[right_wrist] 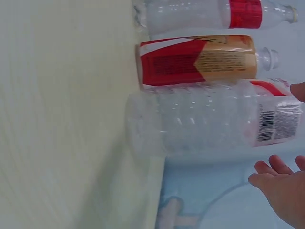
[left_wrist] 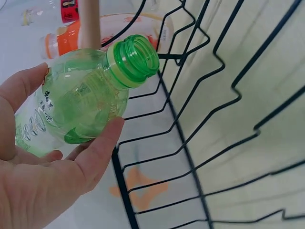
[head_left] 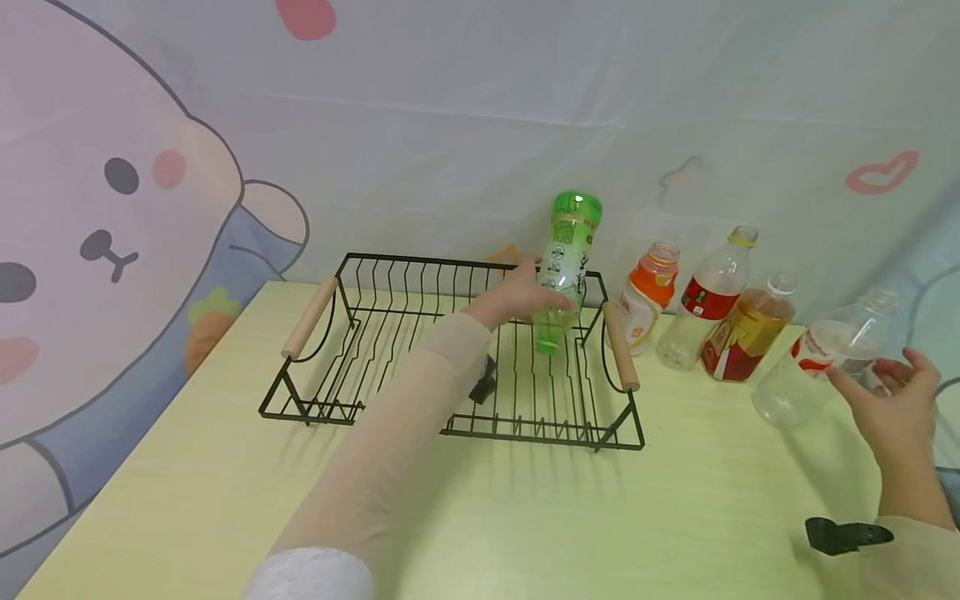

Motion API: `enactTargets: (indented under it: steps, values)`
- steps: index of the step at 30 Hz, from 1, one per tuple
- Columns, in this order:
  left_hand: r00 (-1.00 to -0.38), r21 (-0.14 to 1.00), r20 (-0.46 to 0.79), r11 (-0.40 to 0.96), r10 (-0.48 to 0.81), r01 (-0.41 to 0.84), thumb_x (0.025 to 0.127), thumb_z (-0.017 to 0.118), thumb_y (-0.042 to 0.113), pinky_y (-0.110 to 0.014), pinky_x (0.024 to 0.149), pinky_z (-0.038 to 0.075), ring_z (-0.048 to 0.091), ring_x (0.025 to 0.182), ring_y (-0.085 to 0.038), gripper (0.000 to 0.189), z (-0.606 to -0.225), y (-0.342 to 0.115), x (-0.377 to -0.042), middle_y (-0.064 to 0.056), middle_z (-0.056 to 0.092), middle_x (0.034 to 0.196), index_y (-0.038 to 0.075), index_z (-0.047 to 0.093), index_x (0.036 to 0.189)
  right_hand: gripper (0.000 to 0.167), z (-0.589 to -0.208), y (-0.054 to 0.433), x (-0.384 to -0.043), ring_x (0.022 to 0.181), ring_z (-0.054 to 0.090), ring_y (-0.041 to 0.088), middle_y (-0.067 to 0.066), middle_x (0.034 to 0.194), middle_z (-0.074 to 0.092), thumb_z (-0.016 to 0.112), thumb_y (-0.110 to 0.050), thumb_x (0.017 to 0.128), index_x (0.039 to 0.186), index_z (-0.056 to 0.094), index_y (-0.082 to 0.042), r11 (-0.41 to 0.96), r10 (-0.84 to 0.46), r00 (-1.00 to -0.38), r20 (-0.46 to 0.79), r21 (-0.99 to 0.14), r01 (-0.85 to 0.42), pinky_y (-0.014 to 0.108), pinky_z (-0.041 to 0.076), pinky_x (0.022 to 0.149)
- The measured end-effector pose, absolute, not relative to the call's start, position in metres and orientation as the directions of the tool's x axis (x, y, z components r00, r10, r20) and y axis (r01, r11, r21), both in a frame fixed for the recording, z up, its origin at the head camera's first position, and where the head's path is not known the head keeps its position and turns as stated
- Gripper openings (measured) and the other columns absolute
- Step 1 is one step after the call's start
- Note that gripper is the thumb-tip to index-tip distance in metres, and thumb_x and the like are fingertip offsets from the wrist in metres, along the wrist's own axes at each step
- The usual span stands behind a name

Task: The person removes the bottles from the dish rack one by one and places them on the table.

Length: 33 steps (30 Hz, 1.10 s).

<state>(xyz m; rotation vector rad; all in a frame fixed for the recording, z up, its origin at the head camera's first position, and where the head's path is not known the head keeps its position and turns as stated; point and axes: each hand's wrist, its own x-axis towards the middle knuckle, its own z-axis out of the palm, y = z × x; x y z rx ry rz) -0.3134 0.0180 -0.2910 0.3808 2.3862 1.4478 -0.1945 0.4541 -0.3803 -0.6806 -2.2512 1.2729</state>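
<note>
My left hand [head_left: 517,293] grips an upside-down green plastic bottle [head_left: 567,250], neck down, over the right part of a black wire dish rack [head_left: 465,433]. In the left wrist view the bottle's uncapped green mouth [left_wrist: 138,59] points toward the wires, and thumb and fingers go round its body. Off to the right, my right hand [head_left: 896,400] is beside a large clear bottle [head_left: 787,392] with a red and white label. The right wrist view shows its fingers [right_wrist: 274,171] apart from that clear bottle [right_wrist: 200,119]; the thumb is near the label, and contact there I cannot tell.
An orange-labelled bottle [head_left: 647,292], a red-labelled clear bottle [head_left: 708,296] and a red-and-yellow bottle [head_left: 750,333] stand upright in a row right of the rack. Wooden handles [head_left: 621,346] rise at the rack's sides. A printed cloth [head_left: 450,150] hangs behind the table [head_left: 525,517].
</note>
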Motion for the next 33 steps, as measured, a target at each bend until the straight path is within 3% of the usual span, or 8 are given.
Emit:
enactTargets:
  steps: [4,9,17,21,24,27,31,33]
  values:
    - [-0.917,0.867,-0.142,0.494,0.374,0.067,0.081,0.077,0.025,-0.044,0.091,0.051,0.053,0.115,-0.029,0.099,-0.281,0.014,-0.311,-0.013,0.049,0.131,0.012,0.010,0.154,0.084,-0.358,0.444,-0.186,0.141,0.025,0.014,-0.025,0.120,0.027,0.063,-0.032,0.089,0.153,0.007,-0.025,0.458,0.632,-0.754,0.177,-0.870,0.180,0.029,0.016,0.118]
    - [-0.915,0.851,-0.134,0.517,0.380,0.090,0.081,0.077,0.024,-0.040,0.087,0.052,0.054,0.114,-0.026,0.096,-0.271,0.006,-0.307,-0.010,0.049,0.132,0.013,0.013,0.153,0.076,-0.329,0.429,-0.177,0.129,0.032,0.001,-0.029,0.111,0.026,0.062,-0.024,0.090,0.151,0.015,-0.025,0.465,0.671,-0.710,0.213,-0.867,0.179,0.027,0.018,0.117]
    - [-0.887,0.869,-0.118,0.479,0.447,0.126,0.082,0.074,0.019,-0.042,0.086,0.050,0.056,0.105,-0.026,0.091,-0.253,-0.010,-0.299,-0.014,0.049,0.128,0.010,0.015,0.150,0.058,-0.320,0.442,-0.179,0.135,0.032,0.003,-0.014,0.133,0.040,0.067,-0.021,0.088,0.140,0.040,-0.021,0.492,0.637,-0.686,0.351,-0.870,0.013,0.013,0.019,0.112]
    - [-0.878,0.872,-0.131,0.475,0.460,0.118,0.084,0.072,0.018,-0.040,0.083,0.051,0.058,0.101,-0.025,0.084,-0.244,-0.015,-0.293,-0.013,0.049,0.124,0.012,0.018,0.148,0.064,-0.298,0.428,-0.170,0.143,0.024,0.013,-0.001,0.150,0.034,0.059,-0.021,0.093,0.149,0.029,-0.021,0.598,0.590,-0.710,0.385,-0.799,0.064,0.022,0.016,0.117]
    - [-0.875,0.875,-0.134,0.471,0.465,0.116,0.084,0.071,0.017,-0.039,0.080,0.052,0.059,0.099,-0.025,0.080,-0.240,-0.017,-0.289,-0.012,0.049,0.122,0.012,0.021,0.146,0.066,-0.278,0.410,-0.160,0.147,0.016,0.023,0.007,0.159,0.020,0.053,-0.025,0.097,0.154,0.021,-0.017,0.676,0.566,-0.729,0.386,-0.723,0.142,0.038,0.013,0.119]
    - [-0.872,0.876,-0.124,0.465,0.475,0.129,0.084,0.072,0.015,-0.037,0.078,0.054,0.061,0.097,-0.025,0.079,-0.238,-0.019,-0.284,-0.013,0.050,0.120,0.011,0.023,0.145,0.064,-0.267,0.396,-0.157,0.147,0.017,0.020,0.005,0.159,0.022,0.053,-0.023,0.097,0.153,0.023,-0.018,0.695,0.542,-0.734,0.409,-0.710,0.117,0.036,0.015,0.119]
    - [-0.864,0.857,-0.101,0.484,0.493,0.176,0.082,0.073,0.016,-0.034,0.079,0.054,0.060,0.100,-0.025,0.082,-0.236,-0.020,-0.277,-0.013,0.050,0.123,0.010,0.023,0.147,0.064,-0.263,0.381,-0.160,0.143,0.024,0.005,-0.002,0.153,0.032,0.058,-0.015,0.094,0.150,0.027,-0.022,0.680,0.506,-0.729,0.461,-0.733,0.009,0.019,0.016,0.115]
    - [-0.859,0.843,-0.089,0.498,0.505,0.205,0.081,0.073,0.017,-0.034,0.081,0.054,0.058,0.102,-0.024,0.084,-0.234,-0.019,-0.272,-0.014,0.049,0.126,0.009,0.023,0.148,0.068,-0.261,0.373,-0.162,0.142,0.025,0.003,-0.001,0.152,0.034,0.060,-0.010,0.092,0.149,0.026,-0.021,0.690,0.464,-0.740,0.486,-0.722,-0.042,0.019,0.015,0.115]
